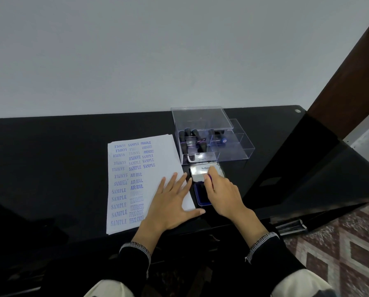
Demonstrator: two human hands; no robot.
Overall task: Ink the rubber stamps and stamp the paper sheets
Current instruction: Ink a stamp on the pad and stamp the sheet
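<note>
Flat and spread, my left hand (170,202) pins the paper (136,181); beside it my right hand (222,190) grips a stamp (209,178) on the ink pad (201,195). Inking step, I judge; next, carry it left onto blank paper.

The right hand (222,189) hides most of its stamp (209,179) and part of the ink pad (200,195).
</note>
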